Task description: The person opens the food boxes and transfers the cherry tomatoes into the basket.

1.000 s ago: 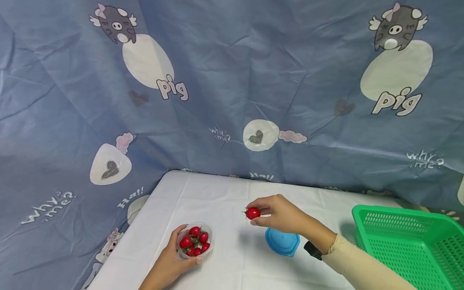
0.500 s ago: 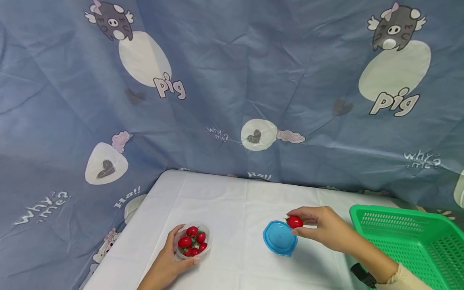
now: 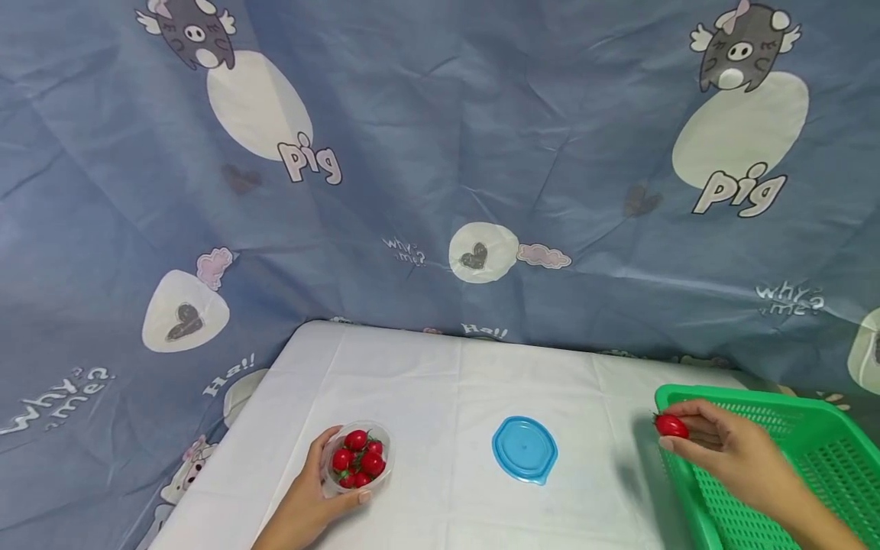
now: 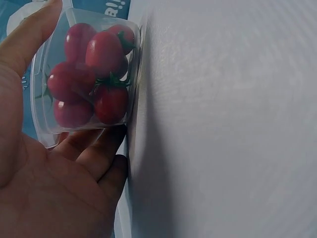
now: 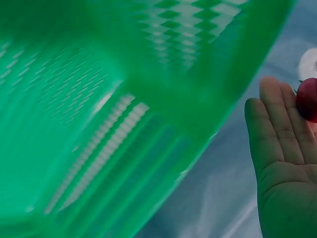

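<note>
In the head view my left hand [image 3: 305, 496] grips a small clear plastic container [image 4: 39, 106], thumb on one side and fingers round the other. Several red cherry tomatoes [image 3: 357, 461] with green stems fill it, and it has no lid on. My right hand [image 3: 742, 454] pinches a single cherry tomato [image 3: 671, 426] between thumb and fingers, over the left rim of a green plastic basket [image 3: 756, 394]. That tomato shows only partly at the edge of the right wrist view, beside the extended fingers [image 5: 272, 124].
A blue lid [image 3: 525, 449] lies flat on the white tablecloth [image 3: 440, 382] between the two hands. The slotted basket walls rise along the table's right side. Blue printed cloth [image 3: 385, 153] hangs behind and to the left.
My right hand has carried the cherry tomato rightward, past the blue lid, to the basket's left rim. My left hand keeps its hold on the container, and the head view has shifted slightly.
</note>
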Tool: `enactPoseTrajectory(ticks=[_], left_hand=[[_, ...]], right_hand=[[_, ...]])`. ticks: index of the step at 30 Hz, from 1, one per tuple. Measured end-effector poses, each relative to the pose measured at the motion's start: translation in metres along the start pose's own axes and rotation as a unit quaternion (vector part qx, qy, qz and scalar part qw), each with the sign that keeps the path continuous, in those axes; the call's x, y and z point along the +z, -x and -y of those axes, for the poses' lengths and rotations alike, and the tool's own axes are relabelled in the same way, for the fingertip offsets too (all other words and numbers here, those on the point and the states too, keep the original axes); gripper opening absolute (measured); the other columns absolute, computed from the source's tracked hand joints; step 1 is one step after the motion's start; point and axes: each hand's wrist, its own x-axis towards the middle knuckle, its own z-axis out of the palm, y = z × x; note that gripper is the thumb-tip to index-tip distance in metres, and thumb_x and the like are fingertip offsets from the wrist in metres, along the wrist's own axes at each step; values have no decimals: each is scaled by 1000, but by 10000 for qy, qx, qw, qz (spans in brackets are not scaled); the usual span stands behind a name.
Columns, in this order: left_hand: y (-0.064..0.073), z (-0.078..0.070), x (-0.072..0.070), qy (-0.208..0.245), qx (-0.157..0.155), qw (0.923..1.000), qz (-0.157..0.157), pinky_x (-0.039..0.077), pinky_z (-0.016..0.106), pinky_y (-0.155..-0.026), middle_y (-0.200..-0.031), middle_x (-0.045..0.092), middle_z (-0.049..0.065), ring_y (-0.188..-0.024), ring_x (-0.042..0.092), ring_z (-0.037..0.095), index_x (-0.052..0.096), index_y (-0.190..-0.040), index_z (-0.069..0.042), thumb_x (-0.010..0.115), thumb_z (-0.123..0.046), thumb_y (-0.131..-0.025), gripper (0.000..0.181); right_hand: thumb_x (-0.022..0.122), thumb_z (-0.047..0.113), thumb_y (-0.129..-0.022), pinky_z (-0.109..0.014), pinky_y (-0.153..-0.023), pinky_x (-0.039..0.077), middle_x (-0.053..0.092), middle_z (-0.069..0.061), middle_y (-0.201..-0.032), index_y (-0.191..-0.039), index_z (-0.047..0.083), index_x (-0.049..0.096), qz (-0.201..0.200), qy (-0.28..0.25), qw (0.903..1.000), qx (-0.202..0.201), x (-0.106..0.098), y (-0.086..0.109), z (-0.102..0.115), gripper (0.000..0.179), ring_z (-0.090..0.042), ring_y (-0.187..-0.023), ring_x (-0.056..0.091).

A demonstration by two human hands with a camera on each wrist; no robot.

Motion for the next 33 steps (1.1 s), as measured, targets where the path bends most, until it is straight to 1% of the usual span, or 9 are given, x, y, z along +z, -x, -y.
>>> enactPoseTrajectory(ticks=[4, 7, 9, 12, 16, 20, 23, 27, 33], left_hand=[[0, 0, 0, 34, -16, 10000, -9, 28, 71, -114, -167, 29, 21, -152, 26, 47, 21, -160, -28, 93, -43, -77, 111], [0, 0, 1, 24, -68, 10000, -21, 29, 72, -114, -166, 30, 22, -152, 26, 48, 21, -160, -28, 93, -43, -77, 112], [1, -1, 1, 4, -91, 10000, -19, 29, 72, -113, -165, 30, 23, -152, 27, 49, 21, -160, -27, 94, -43, -77, 112], [1, -2, 0, -22, -128, 9999, -44, 30, 72, -113, -165, 30, 24, -151, 27, 50, 21, -160, -28, 94, -42, -77, 111], [2, -3, 0, -5, -138, 9999, -30, 30, 71, -114, -165, 30, 24, -151, 27, 50, 21, -160, -29, 94, -42, -77, 111], [1, -4, 1, -34, -105, 9999, 22, 30, 71, -113, -165, 30, 25, -151, 27, 50, 21, -160, -28, 93, -40, -78, 110], [0, -6, 1, -165, -282, 9995, 34, 32, 73, -111, -165, 28, 25, -149, 29, 53, 20, -160, -29, 93, -43, -77, 111], [1, -5, -2, -264, -416, 9988, 47, 34, 75, -109, -164, 27, 27, -147, 31, 56, 18, -160, -27, 92, -45, -78, 113], [-1, -5, 1, -258, -267, 9992, 142, 35, 73, -109, -164, 26, 28, -148, 30, 55, 16, -161, -24, 91, -43, -81, 111]], right_hand=[[80, 28, -95, -30, -69, 61, 74, -13, -111, -129, -1, 62, -254, 618, 9970, 387, -15, 6, -25, 47, -1, -89, 72], [80, 29, -96, -30, -65, 60, 73, -12, -108, -126, -1, 63, -410, 1026, 9925, 525, -23, 8, -44, 46, -2, -84, 71], [79, 29, -96, -29, -63, 59, 73, -11, -105, -123, -2, 64, -368, 1218, 9902, 581, -26, 8, -56, 44, -6, -83, 72], [79, 31, -96, -31, -64, 59, 73, -9, -104, -122, -2, 65, -202, 1321, 9888, 665, -25, 6, -73, 44, -19, -88, 75], [79, 37, -95, -35, -65, 59, 73, -9, -105, -125, -4, 65, 27, 1407, 9864, 847, -21, 3, -91, 52, -32, -94, 74], [80, 41, -92, -41, -66, 58, 73, -8, -103, -125, -4, 67, 136, 1664, 9818, 902, -18, 1, -103, 57, -31, -91, 72], [83, 37, -90, -43, -67, 58, 73, -6, -100, -120, 0, 70, 110, 1817, 9808, 695, -16, 0, -110, 50, -30, -89, 72], [86, 29, -88, -36, -64, 57, 74, -6, -100, -117, 3, 73, 10, 1856, 9818, 410, -12, -2, -113, 42, -28, -88, 71], [87, 24, -86, -33, -64, 55, 74, -4, -99, -119, 2, 71, 151, 1759, 9829, 532, -15, 1, -120, 43, -22, -85, 70]])
